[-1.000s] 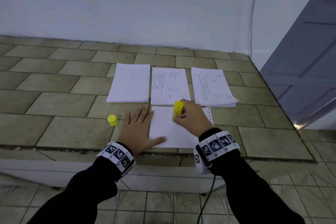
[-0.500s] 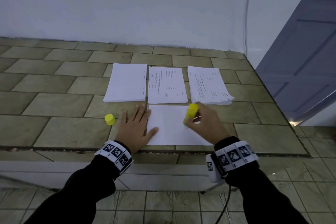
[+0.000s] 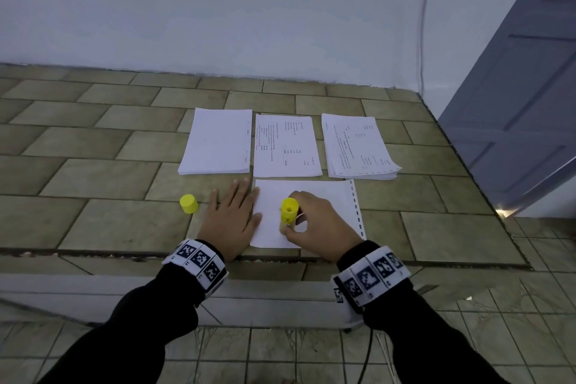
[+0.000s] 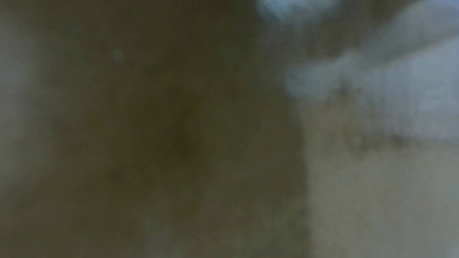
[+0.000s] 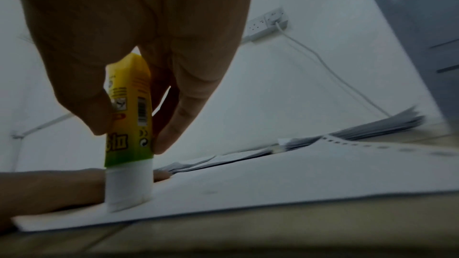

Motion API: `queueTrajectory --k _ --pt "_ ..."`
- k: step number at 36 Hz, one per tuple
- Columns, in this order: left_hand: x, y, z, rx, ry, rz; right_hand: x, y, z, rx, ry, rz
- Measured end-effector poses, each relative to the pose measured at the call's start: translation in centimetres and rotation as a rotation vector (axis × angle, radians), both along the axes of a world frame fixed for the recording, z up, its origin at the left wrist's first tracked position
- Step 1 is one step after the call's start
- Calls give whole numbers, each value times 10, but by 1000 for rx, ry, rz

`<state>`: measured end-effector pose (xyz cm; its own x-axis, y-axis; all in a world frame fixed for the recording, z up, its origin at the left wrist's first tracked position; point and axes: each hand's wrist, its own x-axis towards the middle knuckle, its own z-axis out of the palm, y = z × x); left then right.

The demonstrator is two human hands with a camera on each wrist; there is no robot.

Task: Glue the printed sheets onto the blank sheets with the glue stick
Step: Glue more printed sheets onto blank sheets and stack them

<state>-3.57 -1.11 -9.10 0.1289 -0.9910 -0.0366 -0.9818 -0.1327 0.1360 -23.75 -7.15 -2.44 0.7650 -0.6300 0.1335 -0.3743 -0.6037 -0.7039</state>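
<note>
A white blank sheet lies near the counter's front edge. My right hand grips the yellow glue stick, upright, its white tip pressed on the sheet's left part. My left hand lies flat with straight fingers, thumb on the sheet's left edge. The glue's yellow cap stands left of that hand. Behind are three piles: a mostly blank stack, a printed sheet and a printed stack. The left wrist view is a dark blur.
The tiled counter ends at a front edge just below my hands and a right edge near a grey door. A white wall runs behind, with a cable and a socket strip.
My right hand has carried the glue stick from the sheet's right side back to its left part, near the front. The left hand has stayed flat in place.
</note>
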Motion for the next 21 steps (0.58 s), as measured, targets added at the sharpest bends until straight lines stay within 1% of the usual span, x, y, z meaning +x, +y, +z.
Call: queueTrajectory --k 3,7,13,15,17,19,21 --pt "-1 0 0 22 -7 7 -29 -13 1 49 -30 -46" --pt "-1 1 1 23 -14 10 -68 -25 4 31 -66 -134" --pt "-2 1 2 12 4 10 -103 -34 4 35 -27 -250" --pt "-2 1 1 10 3 12 -105 -36 4 41 -34 -266" --pt "-2 1 1 14 4 12 -99 -34 5 21 -71 -241" --pt "-2 1 2 20 3 11 -84 -29 6 15 -130 -183" --pt "-2 1 2 25 0 10 -63 -22 6 34 -153 -105"
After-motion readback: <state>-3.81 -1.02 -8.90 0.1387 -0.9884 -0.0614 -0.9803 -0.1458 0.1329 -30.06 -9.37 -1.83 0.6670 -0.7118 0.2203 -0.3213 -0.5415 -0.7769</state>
